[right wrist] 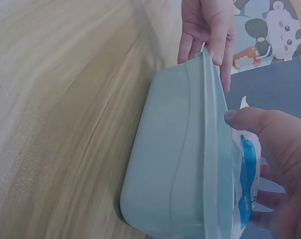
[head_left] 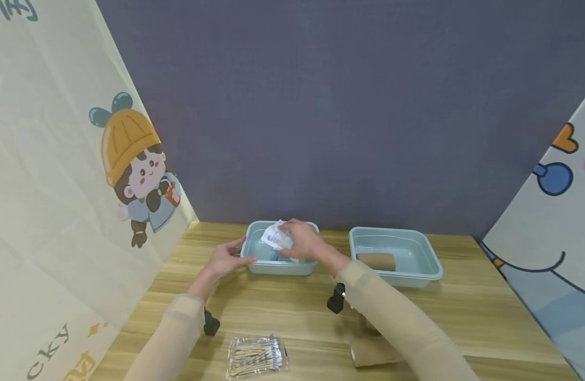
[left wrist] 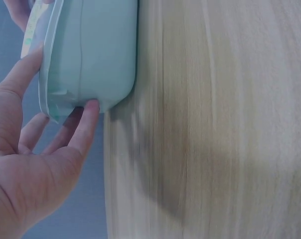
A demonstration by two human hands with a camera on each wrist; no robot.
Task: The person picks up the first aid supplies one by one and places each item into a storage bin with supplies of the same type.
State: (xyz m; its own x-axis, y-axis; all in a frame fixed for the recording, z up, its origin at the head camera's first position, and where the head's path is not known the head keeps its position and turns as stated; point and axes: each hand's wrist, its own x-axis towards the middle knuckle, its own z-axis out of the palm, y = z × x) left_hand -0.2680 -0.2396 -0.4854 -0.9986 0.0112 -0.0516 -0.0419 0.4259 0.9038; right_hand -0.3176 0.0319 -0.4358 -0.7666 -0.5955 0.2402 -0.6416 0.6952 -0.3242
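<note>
White packet (head_left: 272,236), tilted at the mouth of the left tub (head_left: 280,269); whether it touches the floor of the tub cannot be told. Right hand (head_left: 302,241): thumb and fingers clamped on the packet, reaching in from 4 o'clock. Left hand (head_left: 222,260): at the tub's 9 o'clock end, thumb and fingers gripping the rim and outer wall. Second tub (head_left: 409,281), at 3 o'clock, holds a brown roll (head_left: 378,261). Swabs (head_left: 255,357), bagged, lie near 6 o'clock on the table (head_left: 292,309).
</note>
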